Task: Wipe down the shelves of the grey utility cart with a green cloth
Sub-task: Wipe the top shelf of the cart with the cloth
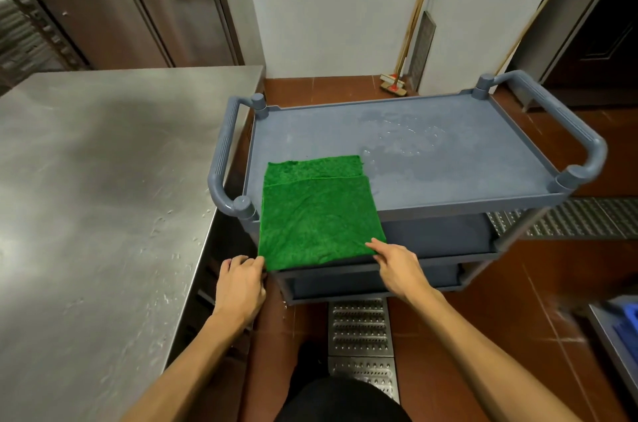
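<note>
So the green cloth is folded roughly in half and spread flat on the near-left part of the grey cart's top shelf. Its near edge hangs a bit past the shelf's front lip. The fold leaves a strip of the under layer peeking out on the far side.

The person has both hands on the near corners. The left hand is at the near-left corner, back of the hand up, fingers curled in and pinching the cloth edge. The right hand holds the near-right corner. Its fingers lie on top of the fabric, and the thumb is tucked under, out of sight. Both forearms reach in from the bottom of the view, bare, angled toward each other, wrists pretty straight.

There's a patch of water on the shelf, right of the cloth and further back, with droplets near the cloth's far-right corner. Two lower shelves show under the top one, and the cart has a looped handle at each end.

Left of the cart, just beside it, sits a steel table with some droplets along its edge. A metal floor grate runs under the cart on the red tile, and a broom leans on the far wall.
</note>
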`<state>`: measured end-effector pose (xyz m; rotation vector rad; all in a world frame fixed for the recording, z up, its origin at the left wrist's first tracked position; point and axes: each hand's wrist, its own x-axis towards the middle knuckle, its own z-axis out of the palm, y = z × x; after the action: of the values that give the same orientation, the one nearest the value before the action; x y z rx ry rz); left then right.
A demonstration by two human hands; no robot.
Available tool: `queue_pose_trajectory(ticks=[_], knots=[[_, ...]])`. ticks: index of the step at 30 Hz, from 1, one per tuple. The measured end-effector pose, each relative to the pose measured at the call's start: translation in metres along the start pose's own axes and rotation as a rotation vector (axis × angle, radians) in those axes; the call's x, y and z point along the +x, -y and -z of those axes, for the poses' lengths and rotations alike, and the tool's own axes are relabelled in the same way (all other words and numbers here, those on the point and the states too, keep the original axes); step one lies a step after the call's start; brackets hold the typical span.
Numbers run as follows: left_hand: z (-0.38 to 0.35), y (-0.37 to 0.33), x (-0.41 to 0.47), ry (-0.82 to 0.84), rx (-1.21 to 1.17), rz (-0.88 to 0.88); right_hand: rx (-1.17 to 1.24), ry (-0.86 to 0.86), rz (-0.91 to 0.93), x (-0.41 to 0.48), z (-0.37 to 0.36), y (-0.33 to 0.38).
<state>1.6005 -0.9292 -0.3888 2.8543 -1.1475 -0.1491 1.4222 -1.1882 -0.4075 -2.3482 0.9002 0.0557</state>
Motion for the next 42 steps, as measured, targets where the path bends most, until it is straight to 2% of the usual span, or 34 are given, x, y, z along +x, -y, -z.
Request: queue_pose_trajectory(ticks=[12, 17, 28, 42], knots=[[0.008, -0.011, -0.04, -0.064, -0.139, 0.036, -0.104, -0.037, 0.093, -0.043, 0.005, -0.01], [0.01, -0.008, -0.051, -0.047, -0.115, 0.026, 0.026, -0.028, 0.111, -0.063, 0.005, -0.019], [0.024, -0.006, -0.082, -0.148, -0.216, 0.039, 0.036, -0.007, 0.139, -0.094, 0.009, -0.031], [0.056, -0.004, -0.081, -0.331, -0.29, -0.003, 0.085, -0.149, 0.298, -0.105, 0.032, -0.023]])
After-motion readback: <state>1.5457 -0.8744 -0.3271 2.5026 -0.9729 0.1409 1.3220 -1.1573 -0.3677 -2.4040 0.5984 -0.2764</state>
